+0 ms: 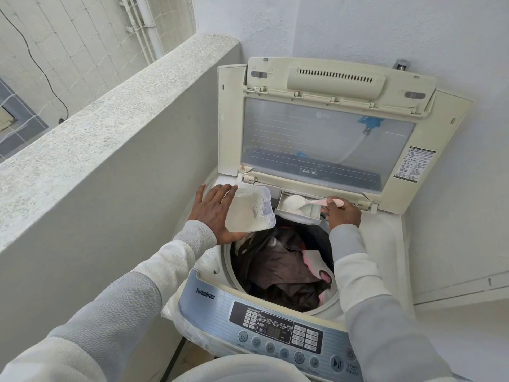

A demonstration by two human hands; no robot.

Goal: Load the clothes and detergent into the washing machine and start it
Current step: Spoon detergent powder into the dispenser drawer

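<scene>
at the back rim of the washing machine [391, 244], toward twelve o'clock from the drum, the detergent drawer [298, 209] stands pulled out, with a heap of white detergent powder [293, 201] in it. the right hand [344, 213] pinches the handle of a pink spoon [322, 202] between thumb and fingers, its fingers curled round it; the spoon's bowl lies over the powder in the drawer, at nine o'clock from the hand. the left hand [213, 213] holds a clear plastic container [249, 209] of white powder, tilted, over the drum's rim at about ten o'clock; its fingers are spread and fairly straight along the container's far side while the thumb comes under the near edge, so it is clamped on the container. the container sits just beside the drawer, at its nine o'clock side, apart from the spoon.

inside the drum lie the clothes [283, 274], mostly dark brown and black, with a pink and white piece at three o'clock. the lid [327, 133] stands open at twelve o'clock, its clear window upright against the wall [413, 28]. the control panel [278, 332] runs along the near edge at six o'clock, its display dark as far as i can tell. a grey parapet [110, 111] runs along the nine o'clock side. both sleeves are white and grey.
</scene>
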